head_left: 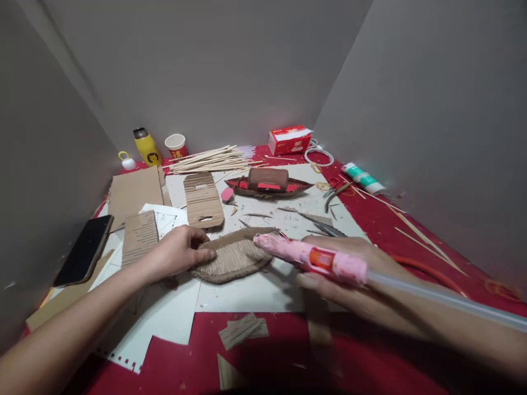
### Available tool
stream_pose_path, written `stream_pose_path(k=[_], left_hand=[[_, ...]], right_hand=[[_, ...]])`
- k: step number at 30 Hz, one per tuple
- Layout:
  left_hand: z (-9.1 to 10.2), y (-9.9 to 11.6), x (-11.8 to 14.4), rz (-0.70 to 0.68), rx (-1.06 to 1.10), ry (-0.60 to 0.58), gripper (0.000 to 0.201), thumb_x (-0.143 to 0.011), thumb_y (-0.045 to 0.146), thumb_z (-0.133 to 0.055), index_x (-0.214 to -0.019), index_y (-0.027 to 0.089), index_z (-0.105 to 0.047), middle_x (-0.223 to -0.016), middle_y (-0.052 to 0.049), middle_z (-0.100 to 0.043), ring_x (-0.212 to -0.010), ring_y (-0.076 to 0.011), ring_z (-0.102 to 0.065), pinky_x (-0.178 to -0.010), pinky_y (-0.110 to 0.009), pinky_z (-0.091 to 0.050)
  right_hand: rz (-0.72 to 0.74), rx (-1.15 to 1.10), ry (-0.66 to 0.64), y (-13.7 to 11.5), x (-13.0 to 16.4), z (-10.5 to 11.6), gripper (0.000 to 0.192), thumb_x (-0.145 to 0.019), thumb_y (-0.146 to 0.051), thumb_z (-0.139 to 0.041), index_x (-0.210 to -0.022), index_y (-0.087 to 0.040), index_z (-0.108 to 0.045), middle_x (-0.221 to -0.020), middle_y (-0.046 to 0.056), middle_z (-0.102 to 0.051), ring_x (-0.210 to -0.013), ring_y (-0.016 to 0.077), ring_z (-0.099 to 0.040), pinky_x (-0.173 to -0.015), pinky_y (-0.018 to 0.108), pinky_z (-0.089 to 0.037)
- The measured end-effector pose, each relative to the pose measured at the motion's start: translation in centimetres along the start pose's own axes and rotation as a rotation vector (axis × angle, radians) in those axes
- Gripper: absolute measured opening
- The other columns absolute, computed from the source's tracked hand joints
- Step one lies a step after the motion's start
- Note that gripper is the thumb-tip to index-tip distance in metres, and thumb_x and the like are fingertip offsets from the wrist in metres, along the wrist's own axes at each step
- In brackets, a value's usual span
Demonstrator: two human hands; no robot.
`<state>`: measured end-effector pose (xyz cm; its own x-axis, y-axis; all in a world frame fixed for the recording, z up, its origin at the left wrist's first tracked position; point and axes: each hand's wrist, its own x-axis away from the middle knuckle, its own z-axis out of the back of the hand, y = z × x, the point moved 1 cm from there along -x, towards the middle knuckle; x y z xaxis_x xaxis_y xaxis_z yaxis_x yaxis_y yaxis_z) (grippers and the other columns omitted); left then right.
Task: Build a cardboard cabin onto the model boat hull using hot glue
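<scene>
My left hand (177,251) presses on the left end of a boat-shaped piece of corrugated cardboard (234,260) lying on white paper (247,293). My right hand (349,274) holds a pink glue gun (308,255) with an orange band and a clear glue stick at its back. The gun's nozzle points left, just above the right rim of the cardboard piece. A finished cardboard boat (267,184) with red lining sits farther back.
A bundle of wooden sticks (209,160), a yellow bottle (147,147), a paper cup (176,145) and a red-and-white box (289,140) stand at the back. A black phone (84,249) lies left. Cardboard sheets (135,192), pliers (335,193), a tube (363,178) and scraps lie around.
</scene>
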<state>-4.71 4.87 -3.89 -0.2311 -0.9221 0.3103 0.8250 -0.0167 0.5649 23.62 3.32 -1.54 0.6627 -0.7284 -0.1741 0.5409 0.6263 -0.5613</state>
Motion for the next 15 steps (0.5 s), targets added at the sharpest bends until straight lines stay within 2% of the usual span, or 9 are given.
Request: stream_pose_path(k=[3,7,12,15], left_hand=[[-0.6,-0.1,-0.8,0.01,0.021,-0.003,0.013,-0.076,0.029,-0.059,-0.07,0.018,-0.063,-0.058,0.003,-0.053,-0.056,-0.0126,-0.047,-0.052,-0.024,-0.032],[-1.0,0.0,-1.5,0.004,0.011,-0.005,0.011,-0.072,0.019,-0.054,-0.066,0.019,-0.063,-0.056,0.003,-0.054,-0.055,-0.0129,-0.048,-0.052,-0.025,-0.032],[-1.4,0.3,-1.7,-0.037,-0.008,0.01,0.013,-0.07,0.016,-0.052,-0.063,0.02,-0.062,-0.052,0.003,-0.053,-0.048,-0.0121,-0.044,-0.051,-0.026,-0.028],[-1.8,0.1,-1.7,-0.053,0.011,0.019,0.013,-0.071,0.017,-0.052,-0.059,0.02,-0.058,-0.05,0.003,-0.052,-0.047,-0.0116,-0.043,-0.051,-0.027,-0.027]], right_hand=[[-0.064,-0.077,-0.154,-0.7,-1.5,-0.3,0.046,-0.097,-0.043,-0.043,-0.14,-0.03,-0.052,-0.134,-0.001,-0.06,-0.122,0.0222,-0.058,-0.101,0.032,-0.05],[-0.157,-0.155,-0.186,-1.0,-3.0,-0.9,0.042,-0.097,-0.039,-0.044,-0.137,-0.036,-0.054,-0.134,-0.004,-0.06,-0.124,0.0239,-0.057,-0.1,0.037,-0.052],[-0.1,-0.081,-0.305,-0.2,-3.2,-2.3,0.042,-0.096,-0.033,-0.042,-0.136,-0.034,-0.055,-0.122,-0.001,-0.068,-0.112,0.023,-0.065,-0.091,0.036,-0.058],[-0.099,-0.023,-0.295,0.2,-2.9,-2.6,0.044,-0.093,-0.034,-0.046,-0.137,-0.035,-0.054,-0.125,-0.001,-0.066,-0.113,0.0238,-0.064,-0.092,0.038,-0.058]])
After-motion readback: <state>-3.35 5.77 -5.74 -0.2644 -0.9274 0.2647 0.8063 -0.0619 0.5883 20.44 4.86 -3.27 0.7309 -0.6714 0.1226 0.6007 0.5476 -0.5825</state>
